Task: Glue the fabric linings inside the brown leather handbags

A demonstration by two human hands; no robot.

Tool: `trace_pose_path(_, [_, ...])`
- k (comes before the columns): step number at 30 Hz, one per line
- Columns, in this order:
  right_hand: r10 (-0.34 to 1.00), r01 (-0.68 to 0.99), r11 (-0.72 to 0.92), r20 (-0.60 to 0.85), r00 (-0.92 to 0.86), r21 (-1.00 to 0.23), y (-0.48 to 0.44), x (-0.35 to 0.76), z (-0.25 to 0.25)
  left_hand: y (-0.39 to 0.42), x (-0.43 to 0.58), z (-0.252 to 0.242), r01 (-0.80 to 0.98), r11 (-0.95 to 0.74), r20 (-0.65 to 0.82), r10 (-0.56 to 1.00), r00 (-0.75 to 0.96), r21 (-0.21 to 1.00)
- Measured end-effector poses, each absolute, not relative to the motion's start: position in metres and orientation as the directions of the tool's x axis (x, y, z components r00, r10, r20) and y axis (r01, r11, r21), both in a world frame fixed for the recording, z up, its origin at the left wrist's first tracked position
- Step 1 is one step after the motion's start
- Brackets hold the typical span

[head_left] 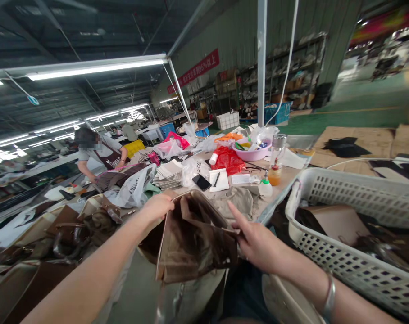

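Note:
A brown bag (197,243) with a glossy dark lining is held up in front of me, its mouth tilted open toward me. My left hand (159,208) pinches the bag's upper left rim. On the other side, my right hand (255,238) grips the right edge with its thumb and lower fingers partly hidden, while the index finger points up and away. Below the bag hangs grey-beige material (191,292), its link to the bag unclear. Just behind the rim, a folded beige cloth piece (236,201) lies on the table.
A white perforated basket (346,256) with brown pieces stands at my right. Several bags (65,229) crowd the left. On the table are a phone (202,182), a glass bottle (278,153), a pink basin (255,155) and a red plastic bag (228,159). A co-worker (103,155) works at far left.

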State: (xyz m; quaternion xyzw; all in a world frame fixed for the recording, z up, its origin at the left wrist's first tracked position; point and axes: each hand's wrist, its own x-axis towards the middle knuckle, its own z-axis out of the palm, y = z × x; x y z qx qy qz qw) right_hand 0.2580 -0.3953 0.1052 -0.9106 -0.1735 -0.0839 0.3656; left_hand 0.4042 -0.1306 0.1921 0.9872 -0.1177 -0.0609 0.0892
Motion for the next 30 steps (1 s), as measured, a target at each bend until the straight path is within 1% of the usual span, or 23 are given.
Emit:
trace_pose_path(1, [0.251,0.361,-0.603,0.261,0.932,-0.712,-0.411,0.271,0.106,-0.119,0.397,0.195,-0.192,-0.956,-0.174,-0.233,0.957,0.222])
trace_pose_path(3, [0.314,0.342,-0.503,0.200,0.928,-0.794,-0.435,0.298,0.106,-0.095,0.383,0.194,-0.107,-0.958,-0.318,-0.192,0.928,0.267])
trace_pose_path(4, [0.362,0.349,-0.479,0.181,0.914,-0.805,-0.442,0.309,0.105,-0.084,0.376,0.192,-0.026,-0.954,-0.411,-0.153,0.899,0.300])
trace_pose_path(5, [0.413,0.376,-0.467,0.179,0.893,-0.800,-0.445,0.320,0.104,-0.076,0.370,0.188,0.011,-0.956,-0.468,-0.134,0.874,0.294])
trace_pose_path(6, [0.457,0.417,-0.464,0.192,0.869,-0.781,-0.445,0.330,0.102,-0.070,0.365,0.185,0.007,-0.965,-0.488,-0.126,0.864,0.262])
trace_pose_path(7, [0.490,0.466,-0.471,0.217,0.844,-0.749,-0.442,0.338,0.099,-0.066,0.360,0.182,-0.027,-0.980,-0.460,-0.117,0.880,0.198])
trace_pose_path(8, [0.510,0.512,-0.487,0.245,0.824,-0.707,-0.437,0.345,0.096,-0.066,0.355,0.180,-0.086,-0.989,-0.374,-0.124,0.919,0.116])
trace_pose_path(9, [0.517,0.548,-0.510,0.274,0.811,-0.663,-0.432,0.350,0.092,-0.067,0.351,0.179,-0.152,-0.988,-0.249,-0.155,0.956,0.031])
trace_pose_path(11, [0.490,0.587,-0.571,0.335,0.805,-0.574,-0.420,0.357,0.085,-0.076,0.345,0.177,-0.304,-0.948,0.015,-0.307,0.952,-0.096])
trace_pose_path(12, [0.466,0.595,-0.602,0.372,0.803,-0.533,-0.415,0.359,0.081,-0.082,0.343,0.176,-0.391,-0.912,0.105,-0.404,0.909,-0.121])
trace_pose_path(13, [0.444,0.602,-0.627,0.408,0.798,-0.494,-0.411,0.360,0.078,-0.088,0.342,0.174,-0.488,-0.864,0.149,-0.502,0.852,-0.121])
trace_pose_path(15, [0.414,0.612,-0.668,0.472,0.779,-0.424,-0.408,0.359,0.074,-0.102,0.343,0.169,-0.641,-0.761,0.146,-0.648,0.748,-0.096])
trace_pose_path(17, [0.391,0.605,-0.693,0.500,0.773,-0.393,-0.409,0.359,0.073,-0.113,0.347,0.163,-0.707,-0.705,0.097,-0.709,0.699,-0.058])
trace_pose_path(18, [0.376,0.591,-0.694,0.494,0.784,-0.410,-0.410,0.359,0.073,-0.117,0.351,0.161,-0.719,-0.693,0.073,-0.720,0.690,-0.045])
trace_pose_path(19, [0.355,0.567,-0.685,0.470,0.808,-0.457,-0.413,0.360,0.073,-0.120,0.356,0.158,-0.727,-0.685,0.057,-0.728,0.683,-0.037])
trace_pose_path(21, [0.307,0.476,-0.603,0.364,0.879,-0.640,-0.420,0.363,0.074,-0.124,0.367,0.155,-0.739,-0.673,0.072,-0.739,0.670,-0.028])
trace_pose_path(23, [0.277,0.340,-0.402,0.241,0.930,-0.851,-0.428,0.365,0.075,-0.126,0.377,0.153,-0.751,-0.661,0.125,-0.745,0.655,-0.004])
trace_pose_path(24, [0.262,0.278,-0.283,0.205,0.943,-0.918,-0.432,0.365,0.076,-0.126,0.382,0.153,-0.757,-0.653,0.141,-0.747,0.650,0.023])
trace_pose_path(25, [0.250,0.243,-0.182,0.194,0.949,-0.953,-0.434,0.363,0.078,-0.126,0.385,0.153,-0.761,-0.647,0.141,-0.749,0.647,0.057])
trace_pose_path(26, [0.242,0.235,-0.121,0.201,0.949,-0.965,-0.435,0.360,0.080,-0.126,0.388,0.152,-0.762,-0.641,0.133,-0.750,0.648,0.091])
trace_pose_path(27, [0.245,0.249,-0.109,0.217,0.945,-0.962,-0.434,0.355,0.084,-0.126,0.389,0.152,-0.762,-0.635,0.121,-0.753,0.647,0.122])
trace_pose_path(28, [0.257,0.265,-0.117,0.229,0.939,-0.957,-0.431,0.349,0.088,-0.127,0.390,0.152,-0.749,-0.646,0.117,-0.740,0.662,0.148])
trace_pose_path(30, [0.310,0.336,-0.228,0.260,0.915,-0.914,-0.420,0.332,0.099,-0.128,0.389,0.153,-0.698,-0.690,0.108,-0.692,0.714,0.191])
